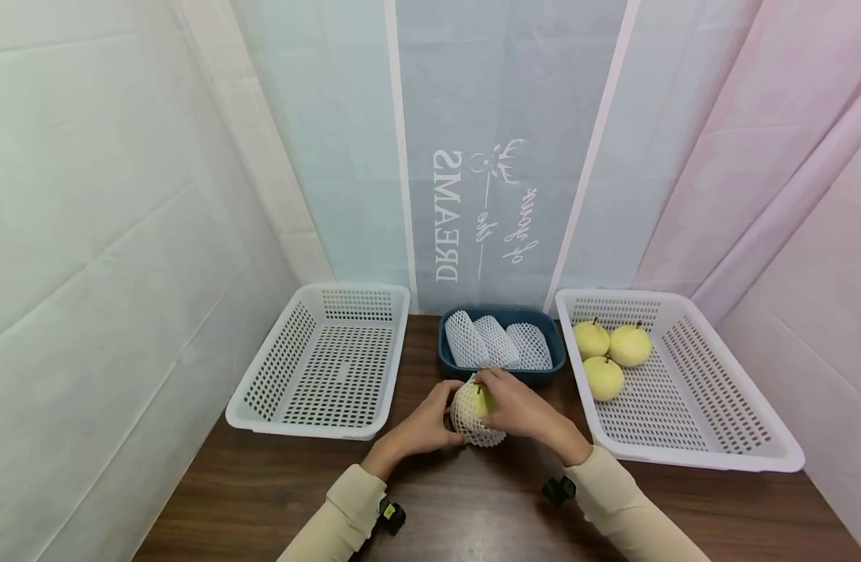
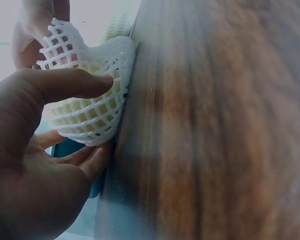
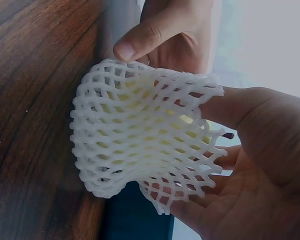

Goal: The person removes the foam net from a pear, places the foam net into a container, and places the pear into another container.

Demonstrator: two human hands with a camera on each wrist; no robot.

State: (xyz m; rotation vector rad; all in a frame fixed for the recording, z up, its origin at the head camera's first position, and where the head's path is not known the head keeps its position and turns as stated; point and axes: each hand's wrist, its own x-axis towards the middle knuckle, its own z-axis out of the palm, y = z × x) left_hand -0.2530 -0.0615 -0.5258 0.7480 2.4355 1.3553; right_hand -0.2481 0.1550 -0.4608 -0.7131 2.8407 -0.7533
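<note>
A yellow pear (image 1: pixel 482 401) with a dark stem sits inside a white foam net sleeve (image 1: pixel 485 437), low over the brown table. My left hand (image 1: pixel 430 421) holds the sleeve from outside; in the left wrist view the thumb lies across the mesh, with fingers on the opposite side. At the sleeve's open end, my right hand (image 1: pixel 520 404) grips the pear, its thumb and some fingertips behind the mesh in the right wrist view. The pear's stem (image 3: pixel 228 135) pokes out there. Most of the pear is covered by the net (image 3: pixel 135 125).
Just behind the hands, a dark blue bin (image 1: pixel 542 376) holds more foam nets (image 1: pixel 496 342). To the right stands a white basket (image 1: pixel 697 460) with three pears (image 1: pixel 604 379) in its left part. Another white basket (image 1: pixel 311 430) is on the left. A curtain (image 1: pixel 486 94) hangs behind.
</note>
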